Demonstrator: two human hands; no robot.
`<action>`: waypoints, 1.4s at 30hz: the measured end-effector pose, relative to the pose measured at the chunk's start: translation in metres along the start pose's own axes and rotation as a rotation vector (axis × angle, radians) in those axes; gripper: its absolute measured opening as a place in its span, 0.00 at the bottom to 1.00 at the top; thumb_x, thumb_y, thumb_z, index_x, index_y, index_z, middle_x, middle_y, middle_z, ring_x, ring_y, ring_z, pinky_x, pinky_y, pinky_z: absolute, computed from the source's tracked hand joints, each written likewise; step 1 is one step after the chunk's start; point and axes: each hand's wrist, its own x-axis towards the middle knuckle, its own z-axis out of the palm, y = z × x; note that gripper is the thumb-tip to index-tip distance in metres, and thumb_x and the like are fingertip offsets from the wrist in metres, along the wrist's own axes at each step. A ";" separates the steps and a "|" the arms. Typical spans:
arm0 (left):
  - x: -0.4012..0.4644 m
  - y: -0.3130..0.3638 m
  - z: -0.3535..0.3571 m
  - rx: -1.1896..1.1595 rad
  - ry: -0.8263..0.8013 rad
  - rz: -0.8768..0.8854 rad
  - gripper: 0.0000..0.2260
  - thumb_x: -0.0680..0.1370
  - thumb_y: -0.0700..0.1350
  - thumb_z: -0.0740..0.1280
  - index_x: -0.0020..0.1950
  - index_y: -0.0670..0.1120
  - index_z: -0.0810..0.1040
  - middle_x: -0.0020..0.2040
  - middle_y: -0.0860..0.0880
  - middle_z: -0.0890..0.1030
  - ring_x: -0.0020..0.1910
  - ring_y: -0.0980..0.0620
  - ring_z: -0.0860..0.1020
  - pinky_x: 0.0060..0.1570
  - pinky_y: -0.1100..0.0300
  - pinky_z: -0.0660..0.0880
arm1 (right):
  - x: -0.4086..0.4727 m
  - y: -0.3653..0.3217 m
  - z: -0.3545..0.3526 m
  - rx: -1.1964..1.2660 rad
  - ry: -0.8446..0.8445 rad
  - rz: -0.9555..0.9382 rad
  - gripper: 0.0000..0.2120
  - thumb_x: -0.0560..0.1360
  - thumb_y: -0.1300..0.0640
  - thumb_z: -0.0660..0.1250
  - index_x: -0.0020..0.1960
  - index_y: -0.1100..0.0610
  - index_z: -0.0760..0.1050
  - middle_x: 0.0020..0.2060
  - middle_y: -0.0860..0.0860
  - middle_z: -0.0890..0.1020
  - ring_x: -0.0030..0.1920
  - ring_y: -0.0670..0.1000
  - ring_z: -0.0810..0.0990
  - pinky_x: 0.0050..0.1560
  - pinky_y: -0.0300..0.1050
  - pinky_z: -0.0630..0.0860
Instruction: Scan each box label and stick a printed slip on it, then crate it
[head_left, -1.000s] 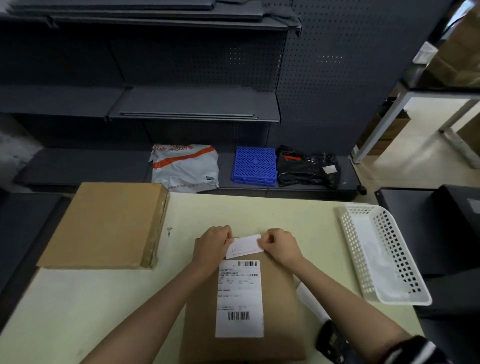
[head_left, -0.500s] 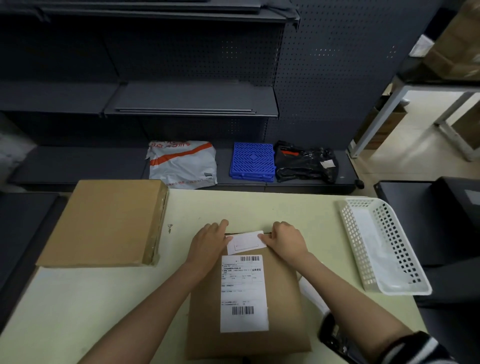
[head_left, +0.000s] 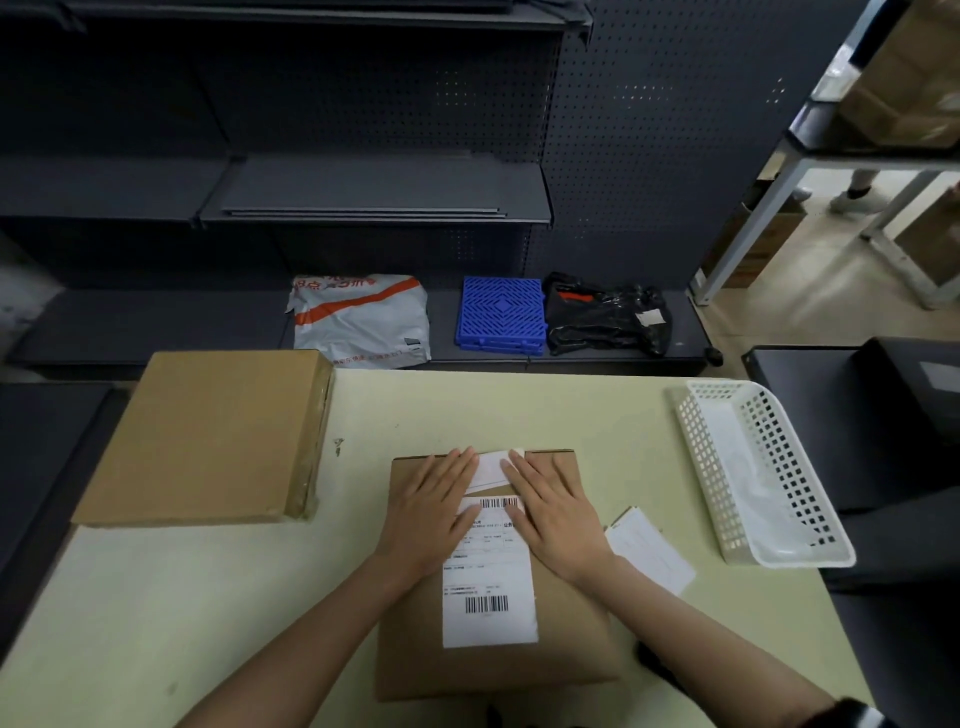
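Flat brown cardboard box (head_left: 493, 660) lying on the pale yellow-green bench (head_left: 597, 415), near its front edge, with a white barcoded shipping label (head_left: 488, 597) on its top face. Left hand (head_left: 431, 514) and right hand (head_left: 556, 514) lie flat with fingers extended (nothing grasped), pressing a small white printed slip (head_left: 491, 470) onto the box's far edge. A larger brown carton (head_left: 208, 436) sits to the left; a white perforated plastic basket (head_left: 753, 467) sits to the right.

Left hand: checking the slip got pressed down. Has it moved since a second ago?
Yes: the left hand slid toward the person, onto the shipping label.
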 end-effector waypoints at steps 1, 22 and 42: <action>0.000 -0.001 0.000 -0.013 -0.021 -0.021 0.26 0.82 0.57 0.46 0.75 0.45 0.63 0.74 0.49 0.66 0.74 0.52 0.61 0.72 0.54 0.52 | 0.000 0.000 0.001 0.011 -0.019 0.011 0.27 0.83 0.43 0.42 0.76 0.54 0.60 0.75 0.49 0.64 0.75 0.49 0.61 0.73 0.53 0.52; -0.088 0.021 -0.008 -1.207 -0.003 -0.987 0.38 0.71 0.67 0.64 0.76 0.50 0.58 0.69 0.48 0.72 0.61 0.49 0.75 0.64 0.51 0.70 | -0.041 0.027 -0.009 0.883 -0.115 0.564 0.31 0.78 0.41 0.59 0.76 0.47 0.51 0.71 0.46 0.69 0.63 0.48 0.75 0.65 0.52 0.71; -0.222 0.113 -0.083 -1.283 0.811 -1.097 0.17 0.79 0.51 0.64 0.66 0.57 0.66 0.58 0.48 0.77 0.51 0.53 0.78 0.43 0.61 0.73 | -0.048 -0.068 -0.095 0.934 0.013 -0.011 0.27 0.79 0.50 0.62 0.75 0.47 0.56 0.67 0.44 0.72 0.62 0.47 0.73 0.64 0.49 0.70</action>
